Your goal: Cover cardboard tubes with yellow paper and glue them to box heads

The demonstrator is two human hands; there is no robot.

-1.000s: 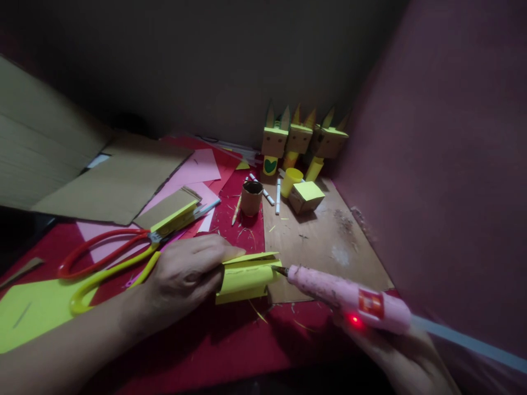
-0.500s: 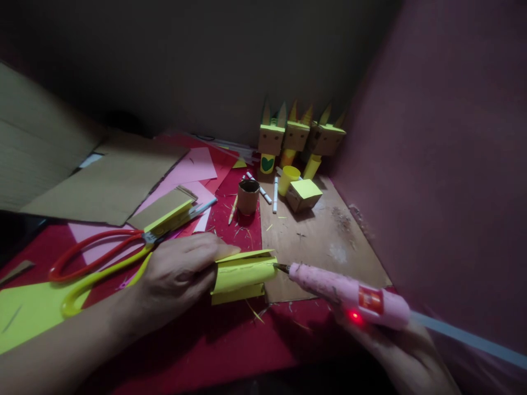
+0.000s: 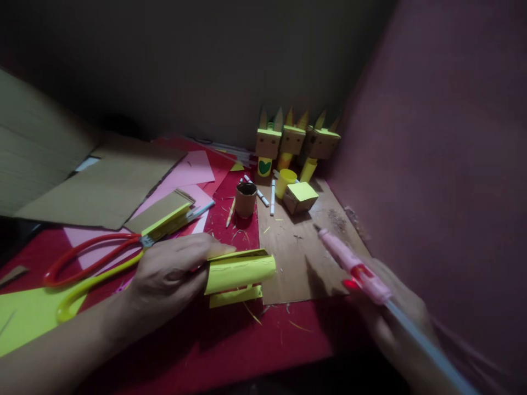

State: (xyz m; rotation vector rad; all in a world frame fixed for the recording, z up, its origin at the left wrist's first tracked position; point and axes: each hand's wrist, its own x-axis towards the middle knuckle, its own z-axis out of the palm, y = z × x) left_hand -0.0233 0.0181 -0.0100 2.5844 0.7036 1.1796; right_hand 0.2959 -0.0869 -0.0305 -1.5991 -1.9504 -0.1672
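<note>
My left hand (image 3: 177, 274) is closed on the left end of a rolled yellow paper piece (image 3: 242, 272), which has flaps above and below the roll. A pink glue gun (image 3: 349, 260) is held in my right hand (image 3: 395, 312), its dark nozzle tilted up and left over the brown board. A red light glows on its side, and a pale glue stick (image 3: 428, 351) runs from its back end. The nozzle is apart from the yellow paper. Large scissors (image 3: 94, 263) with red and yellow handles lie left of my left hand.
Three cardboard figures (image 3: 268, 144) with pointed ears stand at the back of the brown board (image 3: 296, 269). A yellow-topped box (image 3: 300, 198), a yellow cup (image 3: 285, 184), a cardboard tube (image 3: 246, 201) and markers are nearby. Large cardboard (image 3: 107, 181) lies left; a wall rises right.
The glue gun in my right hand has moved right and up, away from the yellow roll, and now points more upward. My left hand keeps its hold, with a slight shift left in view.
</note>
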